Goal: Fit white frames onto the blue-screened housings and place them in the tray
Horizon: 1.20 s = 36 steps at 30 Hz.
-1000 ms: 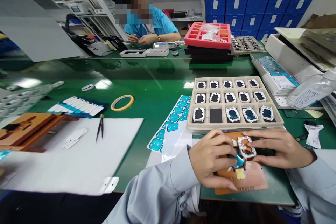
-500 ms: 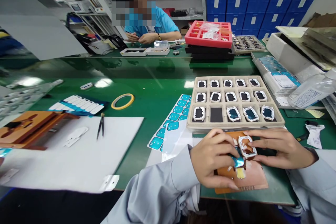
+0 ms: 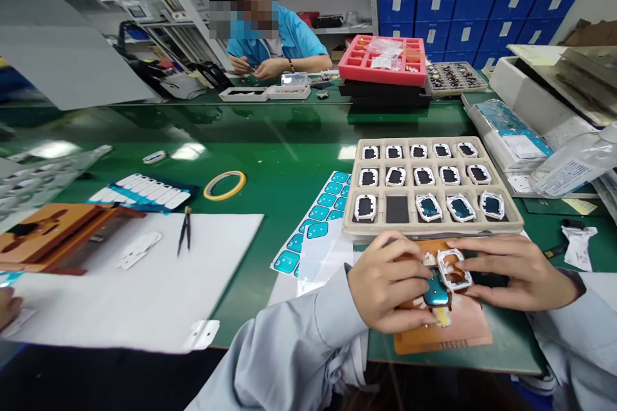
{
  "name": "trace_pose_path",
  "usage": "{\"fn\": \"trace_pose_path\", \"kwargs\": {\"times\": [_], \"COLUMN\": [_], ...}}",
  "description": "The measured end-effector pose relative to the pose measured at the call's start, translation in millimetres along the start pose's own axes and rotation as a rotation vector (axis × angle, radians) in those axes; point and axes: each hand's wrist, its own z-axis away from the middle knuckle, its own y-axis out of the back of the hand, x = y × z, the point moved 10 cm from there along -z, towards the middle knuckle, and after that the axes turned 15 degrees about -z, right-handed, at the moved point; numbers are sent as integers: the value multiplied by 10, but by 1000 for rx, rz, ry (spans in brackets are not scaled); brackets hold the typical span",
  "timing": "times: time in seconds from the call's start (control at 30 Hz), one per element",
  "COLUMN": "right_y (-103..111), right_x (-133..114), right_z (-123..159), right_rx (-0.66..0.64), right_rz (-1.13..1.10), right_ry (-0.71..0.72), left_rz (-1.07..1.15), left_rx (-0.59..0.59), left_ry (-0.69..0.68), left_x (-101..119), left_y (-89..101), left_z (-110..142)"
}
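My right hand (image 3: 515, 270) grips a white watch-case frame (image 3: 466, 282) by its right side, thumb and fingers closed on it. The frame's middle is an open hole. My left hand (image 3: 388, 286) has its fingers and thumb closed about a glossy blue plate (image 3: 438, 293), just left of the frame. Both pieces are over an orange-brown fixture board (image 3: 467, 327), which carries a yellow patch (image 3: 441, 316) below the plate. Behind my hands stands a beige compartment tray (image 3: 434, 229) of white frames with dark centres; one front pocket shows only its dark lining.
Sheets of blue stickers (image 3: 318, 212) lie left of the tray. Farther left are a yellow tape roll (image 3: 225, 185), black tweezers (image 3: 184, 232) on a white mat (image 3: 159, 308), and a wooden fixture (image 3: 53, 231). Another person's hand (image 3: 7, 308) enters at left. A clear bottle (image 3: 573, 164) stands right.
My left fingers have shifted slightly off the blue plate, so more of it shows. Another person's hand has come in at the left edge. My right hand stays still.
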Motion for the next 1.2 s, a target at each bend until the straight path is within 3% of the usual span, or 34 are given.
{"fn": "trace_pose_path", "kwargs": {"times": [0.17,0.5,0.9,1.07,1.2], "right_y": [-89,-198,-205,-240,-240], "right_x": [-136,-183,-250,-202,-173], "right_z": [-44,-83,-104,-104,-89], "right_rx": [84,146,121,82,106], "right_rz": [-12,-30,23,17,-20], "right_ry": [80,54,40,-3,-2], "left_rz": [-35,-141,-186,-201,-159], "left_rx": [14,-41,-85,-174,-136], "left_ry": [171,167,181,202,240], "left_x": [-191,-149,-136,-134,-149], "left_y": [85,28,12,-78,-65], "left_z": [13,-6,19,32,51]}}
